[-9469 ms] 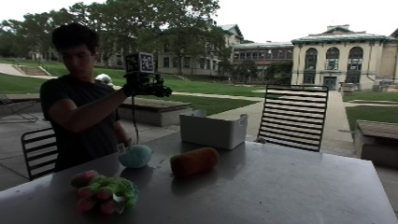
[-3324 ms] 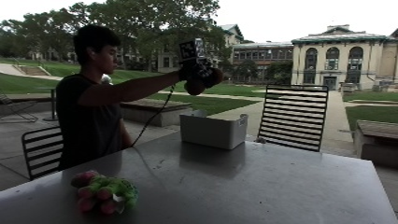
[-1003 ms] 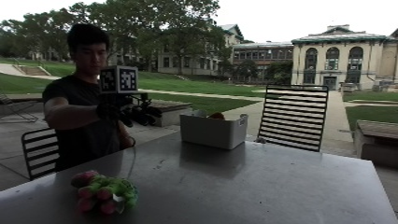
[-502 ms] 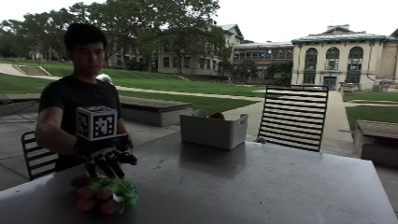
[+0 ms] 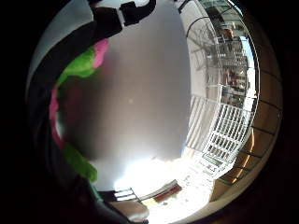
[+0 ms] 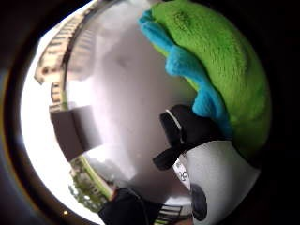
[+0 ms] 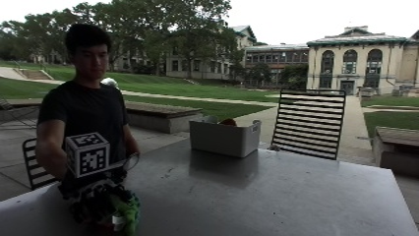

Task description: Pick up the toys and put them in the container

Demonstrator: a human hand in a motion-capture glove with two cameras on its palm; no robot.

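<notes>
Where it hovered a moment ago, grip (image 7: 98, 204) now closed on green plush toy (image 7: 128, 211), container (image 7: 224, 137) well apart.

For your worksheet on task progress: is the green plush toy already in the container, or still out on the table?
Out. The green plush toy lies on the table under the gloved right hand, apart from the container.

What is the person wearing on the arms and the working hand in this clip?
A black short-sleeved T-shirt, so both forearms are bare. The right hand wears a black glove with black straps and white plastic parts, seen in the palm views. The other hand is out of sight.
</notes>
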